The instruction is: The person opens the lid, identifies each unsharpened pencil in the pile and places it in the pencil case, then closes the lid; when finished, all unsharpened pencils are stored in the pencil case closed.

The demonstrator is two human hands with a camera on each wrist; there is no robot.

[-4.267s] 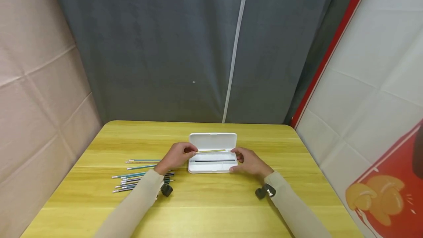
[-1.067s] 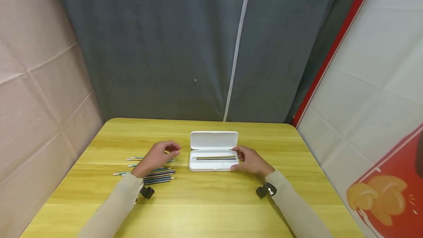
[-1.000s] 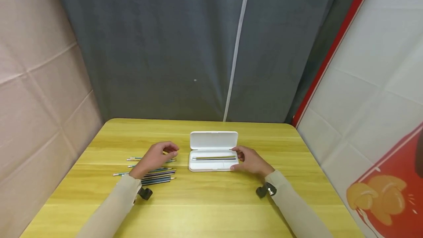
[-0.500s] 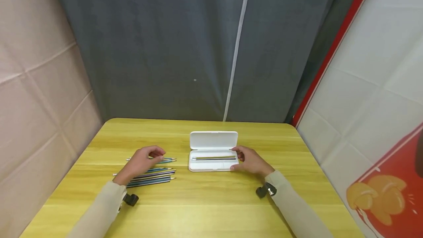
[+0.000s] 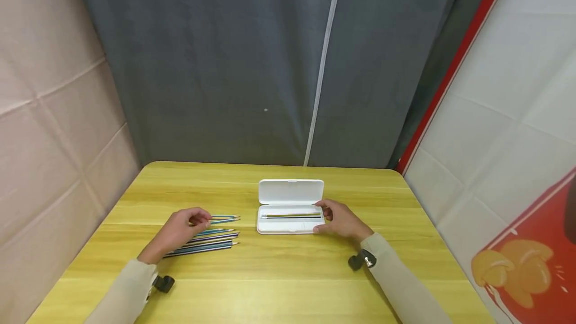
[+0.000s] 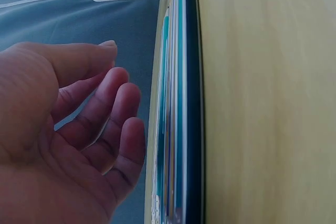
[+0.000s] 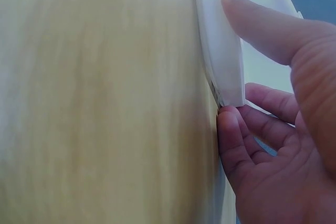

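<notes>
Centrally, an open white plastic pencil case (image 5: 290, 212) lies on the yellow wooden table (image 5: 279, 284), two pencils (image 5: 291, 215) inside. Right hand (image 5: 343, 220), at its 3 o'clock end, grips the tray between thumb and curled fingers. Left hand (image 5: 176, 229), fingers loosely curled and empty, hovers over the loose blue-green pencils (image 5: 211, 239) at the case's 9 o'clock

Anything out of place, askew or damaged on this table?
Nothing stands out. The white pencil case lies open and square on the table, with pencils lying straight inside. The loose pencils lie roughly parallel by the left hand. The right hand grips the case's end.
</notes>
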